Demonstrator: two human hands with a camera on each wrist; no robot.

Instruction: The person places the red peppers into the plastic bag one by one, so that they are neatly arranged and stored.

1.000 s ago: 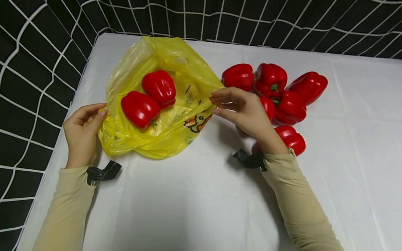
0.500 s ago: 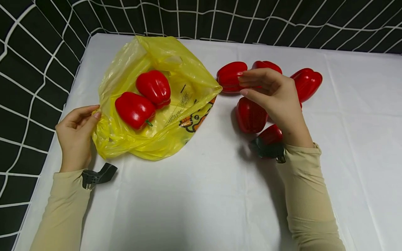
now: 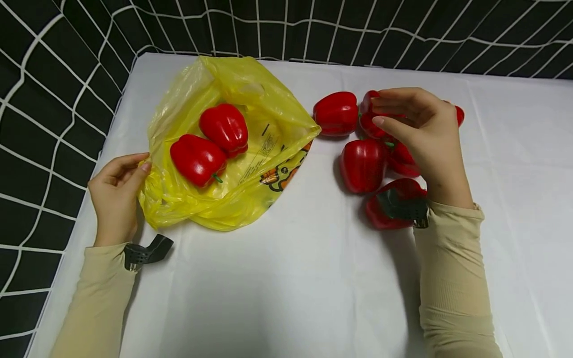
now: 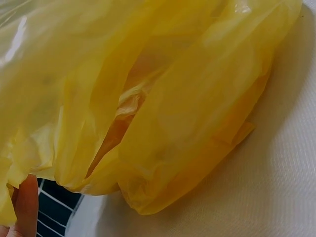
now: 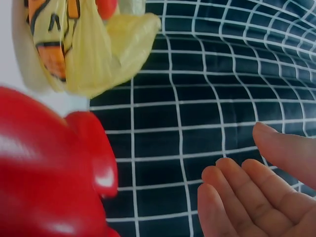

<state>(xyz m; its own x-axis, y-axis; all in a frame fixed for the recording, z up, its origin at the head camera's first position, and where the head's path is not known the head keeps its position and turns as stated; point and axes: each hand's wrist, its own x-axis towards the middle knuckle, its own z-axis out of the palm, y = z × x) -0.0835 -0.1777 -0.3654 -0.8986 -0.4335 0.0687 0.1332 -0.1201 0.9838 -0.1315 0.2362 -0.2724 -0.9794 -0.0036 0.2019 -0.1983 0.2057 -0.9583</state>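
Note:
A yellow plastic bag [image 3: 286, 119] lies spread with its mouth facing up, two red bell peppers [image 3: 199, 160] inside it. My left hand [image 3: 117, 191] pinches the bag's left edge between thumb and fingers; the left wrist view shows the yellow film [image 4: 187, 123] close up. Over a group of several red bell peppers [image 3: 363, 165] to the right of the bag, my right hand [image 3: 423, 134] hovers with fingers extended and thumb apart, holding nothing. It partly covers the peppers behind it. In the right wrist view its fingers [image 5: 247, 197] are relaxed, with a pepper [image 5: 44, 168] at left.
A white cloth [image 3: 268, 288] covers the table. Black panels with white grid lines [image 3: 313, 35] stand along the back and left edges. Dark wrist cameras sit on both beige sleeves [image 3: 456, 278].
My right hand has let go of the bag's right edge area and moved right, over the peppers. The left hand keeps its pinch on the bag.

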